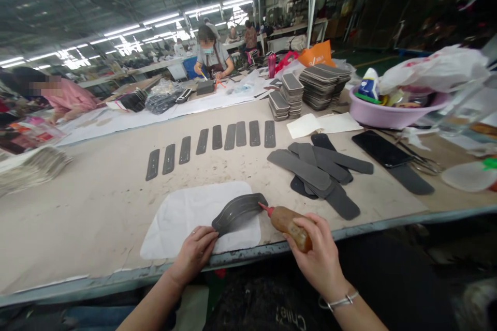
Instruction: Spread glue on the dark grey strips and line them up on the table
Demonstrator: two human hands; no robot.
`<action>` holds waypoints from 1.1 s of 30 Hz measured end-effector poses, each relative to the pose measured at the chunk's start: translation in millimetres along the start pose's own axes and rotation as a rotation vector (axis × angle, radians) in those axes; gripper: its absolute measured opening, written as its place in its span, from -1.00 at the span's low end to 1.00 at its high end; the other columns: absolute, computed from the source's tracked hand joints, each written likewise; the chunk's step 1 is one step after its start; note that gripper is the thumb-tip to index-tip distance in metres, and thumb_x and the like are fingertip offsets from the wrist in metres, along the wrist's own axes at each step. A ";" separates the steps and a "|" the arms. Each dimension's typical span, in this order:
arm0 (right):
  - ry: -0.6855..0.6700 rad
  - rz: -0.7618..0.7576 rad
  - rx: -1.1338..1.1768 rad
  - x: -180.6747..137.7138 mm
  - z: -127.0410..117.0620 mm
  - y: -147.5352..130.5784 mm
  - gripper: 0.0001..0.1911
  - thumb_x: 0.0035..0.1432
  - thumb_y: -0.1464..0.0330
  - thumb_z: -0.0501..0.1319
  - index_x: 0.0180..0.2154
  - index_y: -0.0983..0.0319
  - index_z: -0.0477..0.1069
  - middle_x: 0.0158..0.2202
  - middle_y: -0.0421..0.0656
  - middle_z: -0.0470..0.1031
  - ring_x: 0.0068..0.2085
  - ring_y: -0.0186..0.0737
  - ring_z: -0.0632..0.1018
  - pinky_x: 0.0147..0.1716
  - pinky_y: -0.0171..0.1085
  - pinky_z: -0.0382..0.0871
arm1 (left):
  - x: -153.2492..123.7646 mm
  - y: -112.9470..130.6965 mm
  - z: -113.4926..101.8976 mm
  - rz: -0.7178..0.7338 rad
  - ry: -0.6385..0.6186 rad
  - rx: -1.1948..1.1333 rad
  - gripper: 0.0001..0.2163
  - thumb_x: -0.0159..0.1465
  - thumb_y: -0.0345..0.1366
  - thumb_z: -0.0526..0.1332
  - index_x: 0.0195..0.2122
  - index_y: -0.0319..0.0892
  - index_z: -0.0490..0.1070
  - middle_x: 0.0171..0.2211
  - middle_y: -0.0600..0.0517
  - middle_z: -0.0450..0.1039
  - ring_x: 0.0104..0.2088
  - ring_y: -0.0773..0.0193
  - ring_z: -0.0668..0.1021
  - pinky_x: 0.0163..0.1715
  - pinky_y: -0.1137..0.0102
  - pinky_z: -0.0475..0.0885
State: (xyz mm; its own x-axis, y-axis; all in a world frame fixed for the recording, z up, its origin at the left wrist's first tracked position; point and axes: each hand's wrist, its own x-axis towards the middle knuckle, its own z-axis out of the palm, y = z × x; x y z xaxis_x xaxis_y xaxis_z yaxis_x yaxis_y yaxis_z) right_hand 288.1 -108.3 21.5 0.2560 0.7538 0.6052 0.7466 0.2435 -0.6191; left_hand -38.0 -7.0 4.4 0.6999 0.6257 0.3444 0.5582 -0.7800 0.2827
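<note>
I see the left hand [195, 251] pinning the near end of a dark grey strip [237, 211] w/ fingers pressed flat on it, not curled round. The strip is long, rounded at both ends, w/ a raised ridge inside its rim, slightly bowed. It lies on a white cloth [182, 217] at the table's [97, 201] near edge.

Right hand [319, 257] is clenched round an amber glue bottle [289, 223] — its red nozzle touches the strip's far end.

Beyond the cloth: a row [212, 146] of 9 like strips, laid apart side by side. Right of the cloth — a loose pile [316, 170] of flat grey pieces, approx 8, overlapping so I can't count exactly. Past the pile, 1 phone [381, 148], 1 lilac basin [388, 114].
</note>
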 end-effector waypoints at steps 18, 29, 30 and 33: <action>0.117 0.010 -0.107 16.4 0.2 18.7 -0.66 0.12 0.26 0.28 -0.10 0.27 0.34 -0.15 -0.01 0.31 -0.11 -0.09 0.41 -0.10 -0.06 0.37 | -6.8 2.3 6.1 -0.017 0.049 0.003 -0.79 0.30 -0.46 0.09 -0.07 -0.19 0.37 -0.16 -0.07 0.38 -0.15 0.25 0.43 -0.12 0.34 0.43; 0.095 -0.012 -0.105 22.2 14.8 15.5 -0.65 0.13 0.24 0.26 -0.09 0.27 0.32 -0.15 -0.01 0.31 -0.10 -0.07 0.40 -0.09 -0.01 0.37 | -6.4 2.6 5.1 -0.025 0.031 0.012 -0.80 0.31 -0.43 0.07 -0.09 -0.19 0.40 -0.17 -0.07 0.43 -0.15 0.25 0.44 -0.12 0.33 0.44; 0.083 -0.014 -0.080 21.6 14.3 12.8 -0.64 0.13 0.24 0.27 -0.09 0.27 0.31 -0.15 -0.02 0.32 -0.09 -0.06 0.39 -0.09 -0.01 0.36 | -7.0 2.6 5.0 -0.028 0.037 0.009 -0.80 0.31 -0.42 0.07 -0.09 -0.19 0.40 -0.17 -0.07 0.43 -0.15 0.25 0.44 -0.12 0.33 0.44; 0.062 -0.015 0.023 17.0 12.9 1.7 -0.63 0.11 0.28 0.29 -0.08 0.25 0.30 -0.13 -0.02 0.32 -0.07 -0.04 0.39 -0.08 0.00 0.34 | -7.7 3.7 4.6 -0.046 0.052 -0.006 -0.80 0.30 -0.43 0.08 -0.09 -0.18 0.41 -0.18 -0.07 0.44 -0.16 0.25 0.45 -0.12 0.33 0.45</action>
State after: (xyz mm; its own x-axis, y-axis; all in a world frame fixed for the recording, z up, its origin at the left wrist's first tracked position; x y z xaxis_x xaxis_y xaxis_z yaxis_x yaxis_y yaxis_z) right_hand 285.8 -87.2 24.3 0.2835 0.7108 0.6437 0.7366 0.2684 -0.6208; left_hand -39.3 -14.7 -1.3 0.6493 0.6603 0.3774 0.5864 -0.7506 0.3045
